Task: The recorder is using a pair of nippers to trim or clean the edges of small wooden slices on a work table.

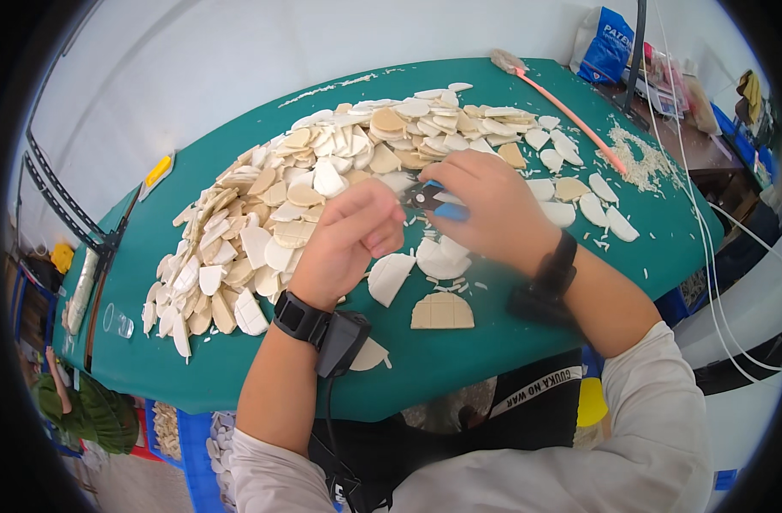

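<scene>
My right hand [493, 205] is wrapped round a pair of blue-handled cutting pliers [427, 197], its dark jaws turned toward my left hand. Curled closed, my left hand [355, 224] has a blurred white half-round piece [397, 180] at its fingertips, close beside the jaws; whether the jaws touch it I cannot tell. Behind both hands spreads a large heap of white and tan half-round pieces [275, 192]. In front of them lie a white piece [391, 278], another white one [442, 259] and a tan piece with scored lines [442, 311], among small offcuts.
A green-covered table [194, 368] carries everything. At the far right lie a pink-handled brush [570, 115] and a pile of offcuts [643, 162]. A yellow cutter [158, 171] and a clear cup [117, 321] are at the left. Blue bins [198, 445] stand below the front edge.
</scene>
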`<state>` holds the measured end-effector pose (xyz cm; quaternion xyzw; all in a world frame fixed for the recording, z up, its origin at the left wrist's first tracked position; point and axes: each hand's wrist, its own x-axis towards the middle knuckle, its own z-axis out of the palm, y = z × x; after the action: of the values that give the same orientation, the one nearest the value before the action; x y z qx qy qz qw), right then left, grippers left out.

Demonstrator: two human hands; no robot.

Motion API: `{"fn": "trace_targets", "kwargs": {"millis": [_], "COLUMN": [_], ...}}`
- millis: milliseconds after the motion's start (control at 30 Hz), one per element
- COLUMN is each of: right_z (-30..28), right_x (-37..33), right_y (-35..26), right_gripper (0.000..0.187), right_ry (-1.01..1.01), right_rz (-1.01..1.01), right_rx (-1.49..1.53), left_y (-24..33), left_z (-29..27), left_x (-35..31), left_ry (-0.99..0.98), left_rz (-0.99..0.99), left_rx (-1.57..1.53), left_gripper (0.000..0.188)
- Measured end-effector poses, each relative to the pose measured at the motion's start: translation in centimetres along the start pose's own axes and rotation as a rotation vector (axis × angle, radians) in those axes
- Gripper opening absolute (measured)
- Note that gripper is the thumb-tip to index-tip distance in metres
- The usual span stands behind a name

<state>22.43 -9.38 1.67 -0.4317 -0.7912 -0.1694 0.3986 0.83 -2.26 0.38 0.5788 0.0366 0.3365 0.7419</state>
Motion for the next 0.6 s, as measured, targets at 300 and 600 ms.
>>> {"fn": "trace_targets", "kwargs": {"millis": [300, 600], "right_z": [-0.02, -0.08], "right_x": [-0.08, 0.0], "right_y": [0.04, -0.12], "right_gripper": [0.04, 0.038], "right_ry": [-0.029, -0.063], "right_rz": [0.022, 0.025], "right_rx": [-0.006, 0.016], "left_y": [-0.03, -0.04], "left_z": [0.24, 0.11], "left_x": [0.01, -0.11], "left_ry": [-0.008, -0.011], "left_rz": [-0.007, -0.004], "left_rx": [0.01, 0.004], "left_gripper": [0.021, 0.02]}}
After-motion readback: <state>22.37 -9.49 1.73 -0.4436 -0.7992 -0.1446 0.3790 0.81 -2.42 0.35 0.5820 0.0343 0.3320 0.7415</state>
